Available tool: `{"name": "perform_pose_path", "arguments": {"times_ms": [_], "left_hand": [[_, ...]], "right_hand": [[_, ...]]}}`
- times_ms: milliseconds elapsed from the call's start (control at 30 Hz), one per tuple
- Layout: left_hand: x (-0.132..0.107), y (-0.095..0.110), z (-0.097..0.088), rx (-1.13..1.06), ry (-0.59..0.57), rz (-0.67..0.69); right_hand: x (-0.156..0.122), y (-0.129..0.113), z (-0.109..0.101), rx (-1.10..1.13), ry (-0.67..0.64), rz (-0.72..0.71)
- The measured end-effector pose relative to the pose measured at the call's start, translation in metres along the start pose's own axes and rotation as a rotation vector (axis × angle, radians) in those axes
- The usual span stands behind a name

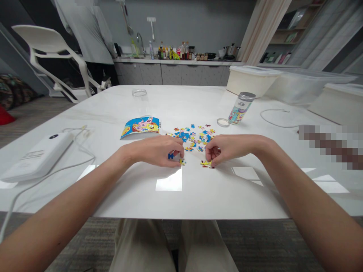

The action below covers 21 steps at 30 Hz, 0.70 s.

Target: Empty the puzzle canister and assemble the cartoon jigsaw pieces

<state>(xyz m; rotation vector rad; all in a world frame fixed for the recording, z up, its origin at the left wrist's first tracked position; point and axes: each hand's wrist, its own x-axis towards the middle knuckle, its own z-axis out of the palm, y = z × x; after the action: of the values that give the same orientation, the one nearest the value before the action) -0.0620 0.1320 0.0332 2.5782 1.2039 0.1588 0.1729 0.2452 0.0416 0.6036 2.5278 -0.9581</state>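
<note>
Cartoon jigsaw pieces [193, 138], multicoloured, scattered, lying flat

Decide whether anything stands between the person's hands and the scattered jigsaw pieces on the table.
Nothing visible does. The left hand and right hand sit at the edge of the scattered jigsaw pieces on the white table. The left hand pinches a blue jigsaw piece; a yellow jigsaw piece lies under the right hand's fingers.

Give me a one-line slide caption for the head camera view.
Left hand holds a blue jigsaw piece; right hand touches yellow pieces beside a scattered pile on a white table.
</note>
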Motion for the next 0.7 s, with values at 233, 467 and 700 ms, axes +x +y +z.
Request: {"name": "perform_pose_path", "arguments": {"times_ms": [233, 467, 700], "left_hand": [[0.002, 0.001, 0.001, -0.02, -0.003, 0.007], [0.005, -0.001, 0.008, -0.005, 0.024, 0.028], [0.008, 0.001, 0.012, 0.018, 0.023, -0.016]], "right_hand": [[-0.003, -0.003, -0.001, -0.02, 0.007, 0.035], [-0.005, -0.003, -0.003, 0.073, -0.036, -0.063], [0.011, -0.015, 0.009, 0.123, 0.032, -0.218]]}}
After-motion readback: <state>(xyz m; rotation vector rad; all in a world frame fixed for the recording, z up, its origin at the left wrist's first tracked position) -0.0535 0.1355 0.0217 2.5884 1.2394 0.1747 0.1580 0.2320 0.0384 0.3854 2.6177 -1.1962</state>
